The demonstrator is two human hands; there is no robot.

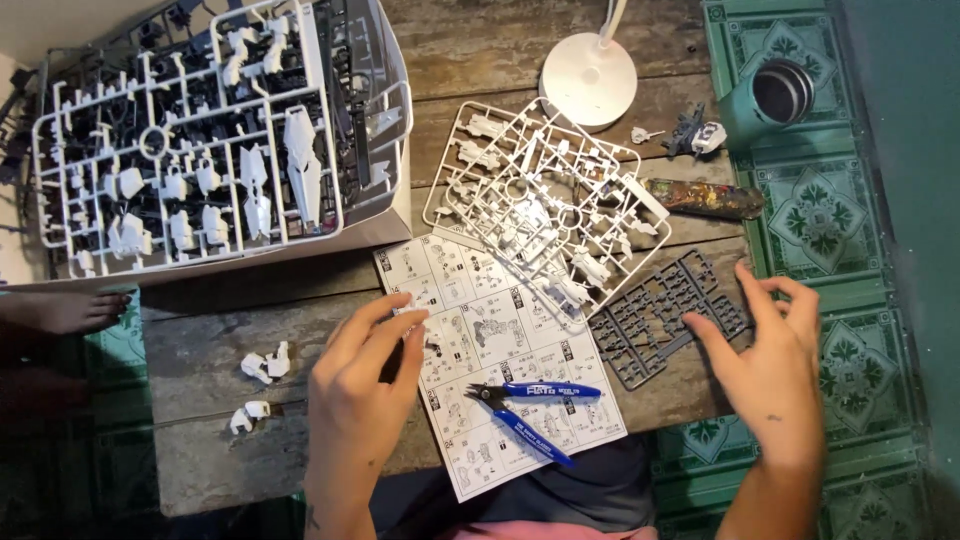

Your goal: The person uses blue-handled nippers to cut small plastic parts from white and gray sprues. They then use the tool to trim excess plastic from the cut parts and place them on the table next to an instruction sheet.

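i saw the wood surface [250,350] w/ white sprue box [200,130] & manual [500,370]. my right hand [770,370], grip released, touched the grey sprue [660,320]; my left hand [365,385] pinched a small white part [405,308] over the manual. fitting step, i'd say; nippers [530,405] lay near.

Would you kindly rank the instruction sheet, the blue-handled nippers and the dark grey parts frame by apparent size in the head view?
1. Instruction sheet, clearly largest.
2. Dark grey parts frame.
3. Blue-handled nippers, smallest in area, though nearly as long as the frame.
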